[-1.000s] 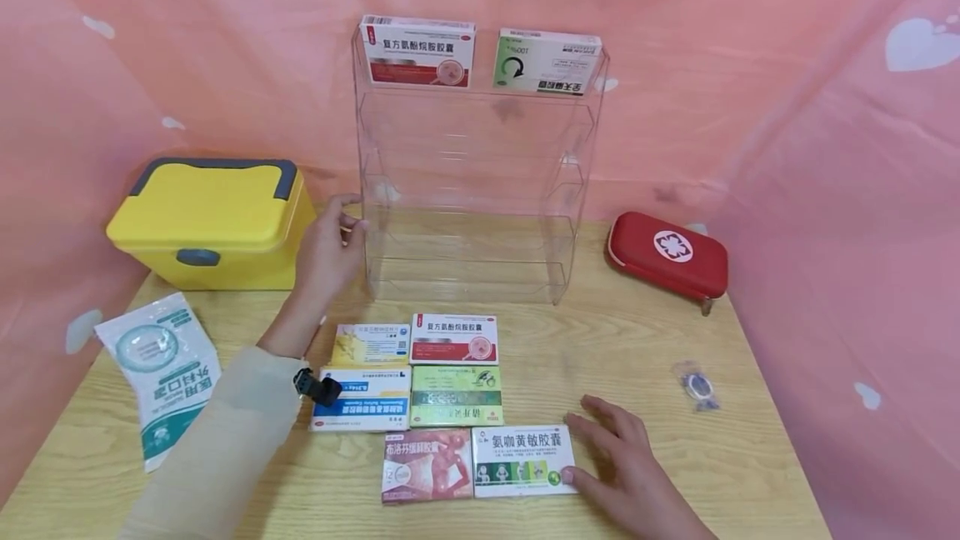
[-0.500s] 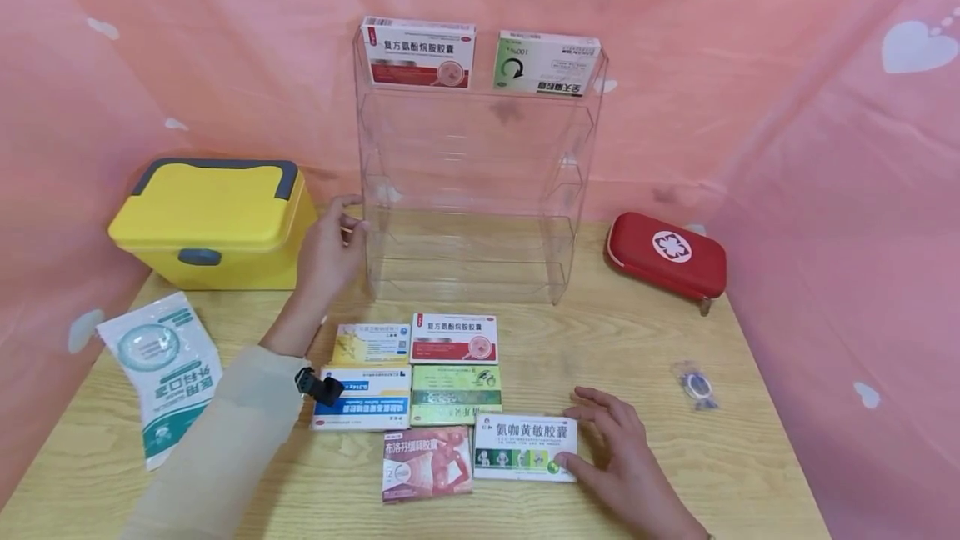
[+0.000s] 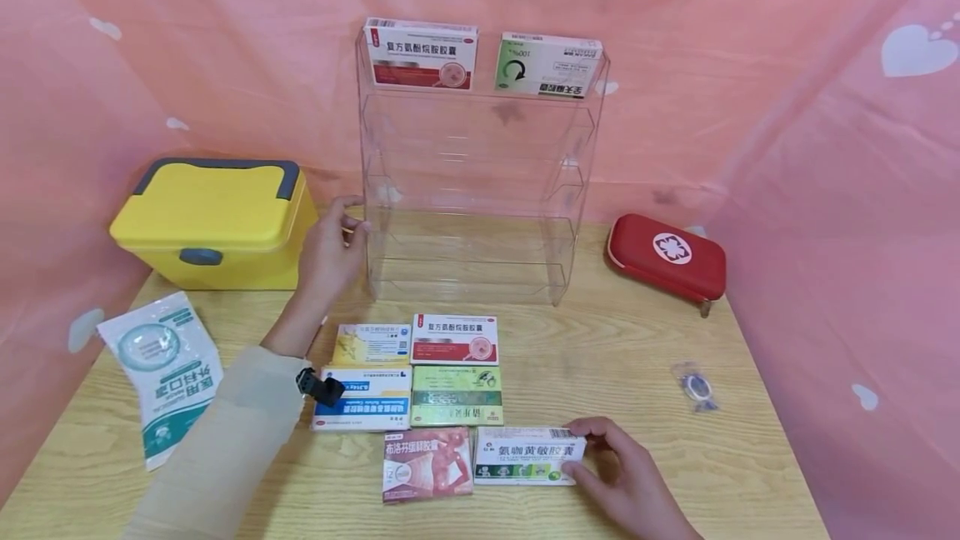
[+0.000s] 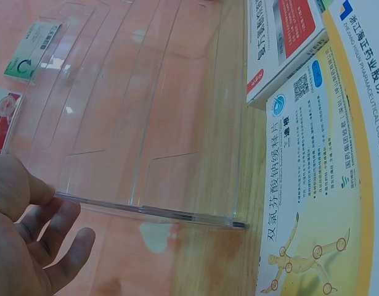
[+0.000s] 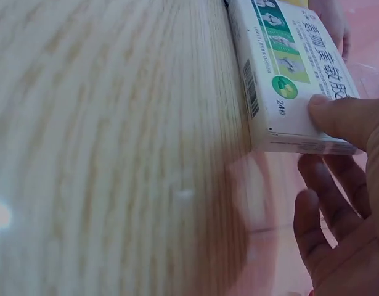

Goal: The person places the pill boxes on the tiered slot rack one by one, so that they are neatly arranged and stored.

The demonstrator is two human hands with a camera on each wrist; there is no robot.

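Observation:
My right hand [image 3: 628,477] pinches the right end of a white medicine box [image 3: 525,457] with a green picture strip, thumb on its printed face and fingers behind. The box stands tilted up, its top edge showing. With its thumb and fingers, my left hand [image 3: 330,252] holds the left side edge of a clear acrylic display rack [image 3: 468,275]; in the left wrist view the fingers [image 4: 57,222] curl at that edge. A red-and-white medicine box [image 3: 423,57] and a green-and-white one [image 3: 547,65] sit in the rack's top tier.
Before the rack lie a yellow box [image 3: 371,344], a red-and-white box [image 3: 455,340], a blue-and-white box [image 3: 363,398], a green box [image 3: 457,396] and a pink box [image 3: 427,467]. Around them are a yellow case [image 3: 210,223], a mask packet [image 3: 165,373], a red pouch [image 3: 667,257] and a small bagged ring [image 3: 697,387].
The white box lay flat under my right fingers; it has been lifted and tipped up, and those fingers now reach behind its top edge. My left hand has stayed at the rack.

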